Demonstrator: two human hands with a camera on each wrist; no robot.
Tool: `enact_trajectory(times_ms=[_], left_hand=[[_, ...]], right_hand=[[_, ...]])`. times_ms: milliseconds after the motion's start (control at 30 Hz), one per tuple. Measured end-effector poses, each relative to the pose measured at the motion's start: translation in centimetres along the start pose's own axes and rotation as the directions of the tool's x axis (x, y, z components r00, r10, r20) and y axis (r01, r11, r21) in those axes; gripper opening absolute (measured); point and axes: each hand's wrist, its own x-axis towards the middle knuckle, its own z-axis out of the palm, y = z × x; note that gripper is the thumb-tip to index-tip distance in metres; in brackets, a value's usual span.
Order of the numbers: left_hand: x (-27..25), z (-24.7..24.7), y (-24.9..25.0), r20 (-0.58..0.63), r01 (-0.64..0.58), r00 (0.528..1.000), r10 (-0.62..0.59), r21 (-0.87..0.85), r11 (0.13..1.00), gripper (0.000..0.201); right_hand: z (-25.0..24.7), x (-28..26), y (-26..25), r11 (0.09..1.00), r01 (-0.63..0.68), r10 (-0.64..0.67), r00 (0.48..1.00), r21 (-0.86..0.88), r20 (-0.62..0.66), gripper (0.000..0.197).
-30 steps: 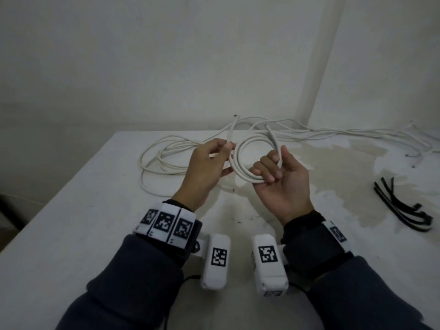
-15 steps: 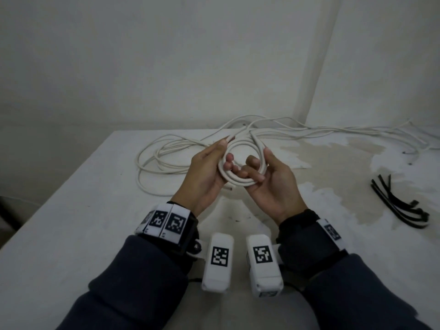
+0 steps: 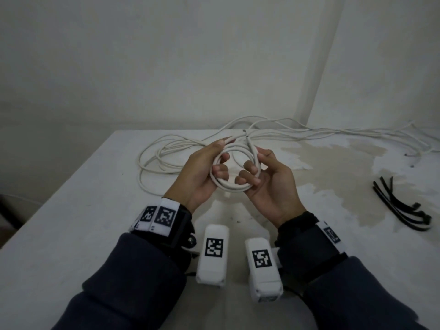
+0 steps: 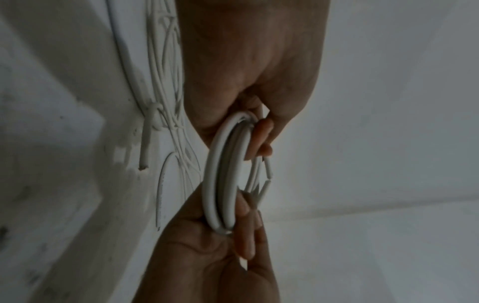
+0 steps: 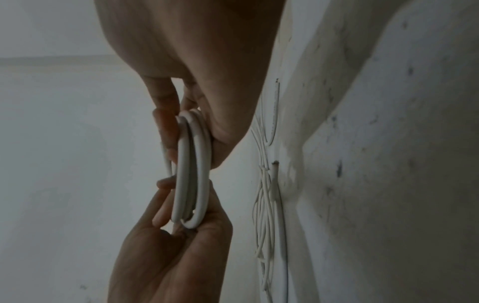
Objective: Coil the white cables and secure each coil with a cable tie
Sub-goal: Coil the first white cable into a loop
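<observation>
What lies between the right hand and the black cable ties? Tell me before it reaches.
Nothing visible. The table between the right hand and the black cable ties shows only stains. But both hands grip the white coil, so the left hand must hold it alone.

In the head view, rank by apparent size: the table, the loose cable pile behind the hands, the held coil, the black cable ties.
1. table
2. loose cable pile
3. and 4. held coil and black cable ties: look alike, unranked.
</observation>
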Motion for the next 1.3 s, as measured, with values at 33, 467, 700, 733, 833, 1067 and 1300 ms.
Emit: enact_trajectory(times_ms=[33,467,700,733,833,1067,1300], left_hand=[[-0.1,-0.1,0.1,0.009,0.045,0.999,-0.045,-0.039,0.998,0.021],[-0.5,0.9,0.1,-0.008,0.161,0.987,-0.161,0.013,0.987,0.02],[-0.4,0.3,0.4,0.025,0.172,0.984,-0.174,0.079,0.982,0.029],[-0.4,0.2,0.4,0.029,0.175,0.984,-0.178,0.089,0.981,0.031],[-0.3,0.1,0.4,0.0,0.162,0.986,-0.164,0.137,0.977,0.032],[-0.3,0.1,0.5,-0.02,0.128,0.992,-0.127,0.255,0.959,0.028],[-0.6,0.5,0.3,-0.028,0.04,0.999,-0.031,0.477,0.878,0.032]], right_hand=[[-0.2,0.0,-0.1,1.0,-0.003,0.003,1.0,0.004,0.008,0.011],[0.1,-0.1,0.1,0.995,0.009,-0.006,1.0,-0.095,0.029,0.019],[-0.2,0.2,-0.2,0.993,-0.043,0.045,0.999,-0.107,0.017,0.022],[-0.1,0.2,-0.1,0.994,-0.062,0.065,0.997,-0.094,0.033,0.021],[0.1,0.2,0.3,0.993,-0.058,0.061,0.998,-0.103,0.026,0.023],[-0.1,0.2,0.3,0.986,-0.024,0.03,0.999,-0.164,0.031,0.024],[0.4,0.1,0.7,0.96,0.005,-0.018,0.999,-0.278,-0.045,0.021]])
